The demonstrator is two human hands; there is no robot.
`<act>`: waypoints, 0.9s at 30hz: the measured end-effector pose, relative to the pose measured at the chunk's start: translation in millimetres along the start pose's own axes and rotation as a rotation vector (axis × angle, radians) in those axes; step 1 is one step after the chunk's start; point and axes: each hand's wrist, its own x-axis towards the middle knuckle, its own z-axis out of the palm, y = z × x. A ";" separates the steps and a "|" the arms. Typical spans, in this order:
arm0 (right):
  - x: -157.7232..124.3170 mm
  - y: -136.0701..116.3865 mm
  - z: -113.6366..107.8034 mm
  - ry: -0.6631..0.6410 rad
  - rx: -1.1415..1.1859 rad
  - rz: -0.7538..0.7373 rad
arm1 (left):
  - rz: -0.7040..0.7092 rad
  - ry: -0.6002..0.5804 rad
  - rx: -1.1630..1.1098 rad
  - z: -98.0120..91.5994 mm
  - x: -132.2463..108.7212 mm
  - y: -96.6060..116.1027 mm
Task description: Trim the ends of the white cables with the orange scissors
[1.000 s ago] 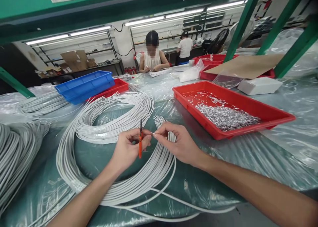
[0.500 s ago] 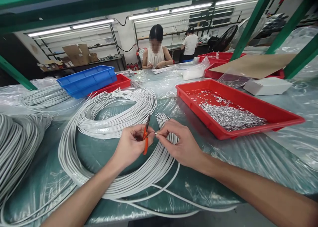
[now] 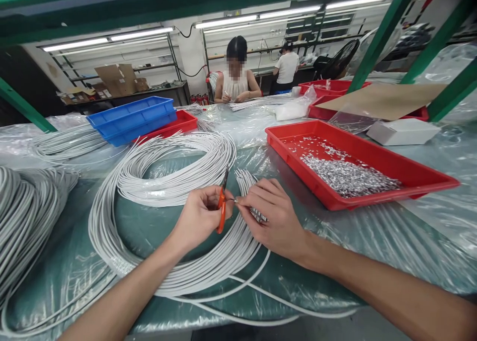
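Observation:
My left hand (image 3: pixel 199 216) is closed round a small orange-handled cutter (image 3: pixel 222 208), whose dark tip points up and away. My right hand (image 3: pixel 274 216) pinches the end of a thin white wire (image 3: pixel 234 200) and holds it against the cutter's jaws. Both hands hover over a large coil of white wires (image 3: pixel 167 182) lying on the plastic-covered green table (image 3: pixel 335 261). The bundle's cut ends (image 3: pixel 244 176) fan out just beyond my fingers.
A red tray (image 3: pixel 410 174) with a heap of small metal pieces stands to the right. Stacked blue and red trays (image 3: pixel 132 120) sit at the back left, and more wire bundles (image 3: pixel 26 216) at the far left. A person sits working across the table. Green frame posts (image 3: pixel 376 38) rise at the right.
My hands have drawn closer together and the wire end now sits at the cutter. The cutter has tilted slightly to the right. The view has shifted a little.

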 end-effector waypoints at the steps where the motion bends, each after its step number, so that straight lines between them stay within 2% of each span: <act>1: -0.1 0.0 0.0 0.002 -0.002 0.000 | -0.003 -0.005 -0.011 -0.1 0.2 -0.1; 6: -0.2 -0.5 -0.3 -0.005 0.065 0.065 | -0.021 0.003 -0.040 1.2 0.5 0.6; 14: 2.7 1.7 0.3 -0.140 0.465 0.450 | -0.099 0.063 0.004 3.3 0.3 10.7; 17: 3.2 3.4 -0.2 -0.162 0.505 0.466 | -0.102 0.062 0.013 2.1 0.3 11.6; 23: 1.0 5.6 -1.7 -0.139 0.481 0.396 | -0.118 0.049 -0.017 1.0 0.8 13.6; 27: 2.6 7.2 -1.2 -0.131 0.520 0.439 | -0.120 0.039 0.008 0.4 1.8 10.6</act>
